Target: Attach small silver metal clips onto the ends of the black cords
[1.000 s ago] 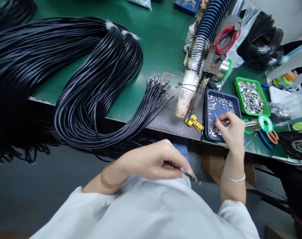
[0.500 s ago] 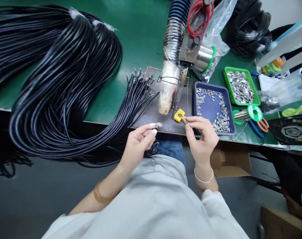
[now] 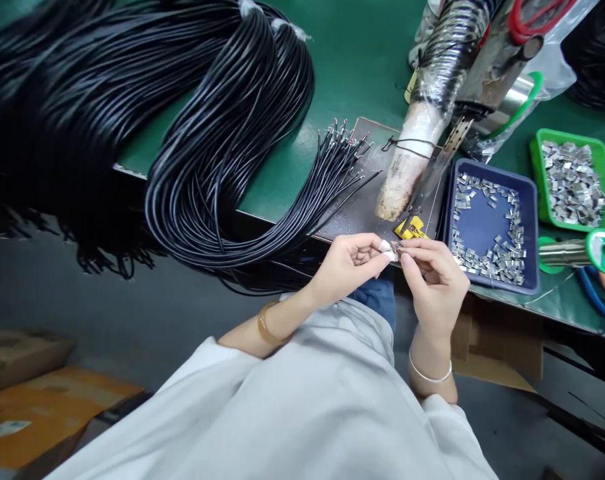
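In front of my waist, at the table edge, both hands meet at their fingertips. My left hand [image 3: 355, 261] is closed in a pinch, with white wrapping on its thumb and finger; it seems to grip a cable end, mostly hidden. Thumb and fingers of my right hand [image 3: 432, 270] pinch a small metal connector [image 3: 397, 246] against it. Just beyond the fingertips lies a yellow holder [image 3: 411, 228] on a dark board [image 3: 352, 217]. To the left, a bundle of black cables [image 3: 277, 227] reaches the board, its stripped ends [image 3: 347, 143] pointing away from me.
A blue tray [image 3: 531, 233] and a green tray [image 3: 541, 183] hold small metal parts. A wrapped duct [image 3: 407, 160] and a metal stand [image 3: 497, 73] overhang the board. A solder spool [image 3: 565, 253] lies at right. Cardboard boxes [image 3: 67, 400] stand on the floor at left.
My hands were apart; now they have come together at the fingertips. The right hand has left the yellow holder. The view has shifted and turned, so the table things appear farther right.
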A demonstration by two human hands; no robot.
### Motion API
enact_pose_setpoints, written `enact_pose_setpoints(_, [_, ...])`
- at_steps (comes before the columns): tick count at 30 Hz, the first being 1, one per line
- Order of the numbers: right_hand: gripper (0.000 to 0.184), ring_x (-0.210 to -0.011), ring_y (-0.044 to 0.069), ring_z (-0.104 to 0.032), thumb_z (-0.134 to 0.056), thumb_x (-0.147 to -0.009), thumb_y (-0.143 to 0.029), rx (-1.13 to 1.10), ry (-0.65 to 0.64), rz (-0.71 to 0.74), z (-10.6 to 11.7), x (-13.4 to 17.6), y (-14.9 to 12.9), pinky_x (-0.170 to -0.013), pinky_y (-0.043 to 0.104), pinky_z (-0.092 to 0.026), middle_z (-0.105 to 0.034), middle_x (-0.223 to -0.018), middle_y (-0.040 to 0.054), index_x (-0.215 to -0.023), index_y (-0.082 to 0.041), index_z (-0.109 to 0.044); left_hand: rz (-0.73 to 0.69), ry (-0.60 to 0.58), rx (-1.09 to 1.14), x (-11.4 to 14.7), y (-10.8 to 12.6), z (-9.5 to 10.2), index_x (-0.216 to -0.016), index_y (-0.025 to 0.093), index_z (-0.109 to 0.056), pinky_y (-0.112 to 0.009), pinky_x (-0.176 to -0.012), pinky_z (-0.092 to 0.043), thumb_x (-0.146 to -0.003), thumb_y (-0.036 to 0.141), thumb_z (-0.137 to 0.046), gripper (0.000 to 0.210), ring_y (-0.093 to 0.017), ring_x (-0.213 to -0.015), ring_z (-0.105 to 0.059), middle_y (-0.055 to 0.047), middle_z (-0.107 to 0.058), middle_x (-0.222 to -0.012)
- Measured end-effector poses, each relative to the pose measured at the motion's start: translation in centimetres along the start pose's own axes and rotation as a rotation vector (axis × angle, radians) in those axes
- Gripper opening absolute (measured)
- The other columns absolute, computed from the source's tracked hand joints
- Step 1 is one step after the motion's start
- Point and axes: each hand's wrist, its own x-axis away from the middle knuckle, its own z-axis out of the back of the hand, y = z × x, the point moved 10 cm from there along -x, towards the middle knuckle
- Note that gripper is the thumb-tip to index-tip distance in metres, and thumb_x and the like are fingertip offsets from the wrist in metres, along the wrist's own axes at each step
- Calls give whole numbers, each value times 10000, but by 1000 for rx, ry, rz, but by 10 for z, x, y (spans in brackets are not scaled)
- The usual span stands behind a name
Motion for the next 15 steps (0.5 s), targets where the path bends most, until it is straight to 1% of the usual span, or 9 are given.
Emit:
enact_pose_setpoints(2, [82,-916,153,-697,-699,-853,-191,-24,-14,-20,-3,0,3,-732,275,-620,-708,-977,34,-903,-240,-741,-47,1,-16,1,2,-1,-802,120,-637,-161,-531,-408,-777,207,-737,134,-44,-541,-494,34,-580,-630])
enact_pose_setpoints(6, [87,-918,146,-698,-709,-844,-181,-53,-15,-35,-3,1,7,-722,254,-612,-709,-976,29,-893,-245,-741,-127,16,-111,3,8,0,-825,109,-660,-186,-660,-468,-821,206,-705,107,-73,-669,-561,-15,-649,-758])
enact_pose_setpoints(7, [87,-914,144,-699,-709,-843,-178,-67,-21,-42,-3,1,8,-720,252,-612,-708,-978,28,-890,-244,-739,-145,16,-158,3,10,1,-833,106,-669,-191,-657,-463,-840,217,-692,113,-78,-678,-559,-24,-656,-774])
enact_pose_setpoints(9, [88,-901,147,-705,-706,-844,-172,-89,-37,-49,-3,1,9,-720,261,-617,-706,-983,27,-888,-243,-734,-210,9,-287,4,17,1,-842,104,-689,-195,-597,-420,-869,234,-669,135,-75,-639,-518,-27,-650,-761])
enact_pose_setpoints(11, [102,-901,155,-709,-701,-842,-161,-34,-49,-11,-2,0,5,-734,282,-623,-707,-988,29,-897,-242,-730,-313,-8,-453,7,27,-1,-860,110,-712,-211,-566,-381,-892,230,-645,142,-74,-600,-469,-20,-632,-730])
enact_pose_setpoints(13, [125,-927,168,-707,-700,-835,-144,82,-44,54,-1,0,-3,-769,309,-625,-714,-996,33,-908,-241,-728,-422,-22,-603,11,36,-5,-874,122,-721,-229,-616,-400,-912,213,-614,145,-90,-627,-485,-24,-633,-727])
enact_pose_setpoints(14, [126,-940,173,-706,-699,-832,-139,120,-41,72,-1,1,-6,-781,318,-624,-715,-1000,35,-905,-239,-726,-457,-19,-647,13,38,-7,-877,128,-717,-239,-653,-415,-919,208,-601,148,-100,-657,-508,-31,-642,-741])
enact_pose_setpoints(15, [118,-945,177,-707,-697,-832,-139,122,-39,75,-1,1,-8,-785,324,-625,-714,-1004,38,-896,-236,-722,-461,-18,-654,14,39,-8,-873,132,-707,-245,-674,-424,-926,211,-587,154,-106,-678,-524,-36,-649,-750])
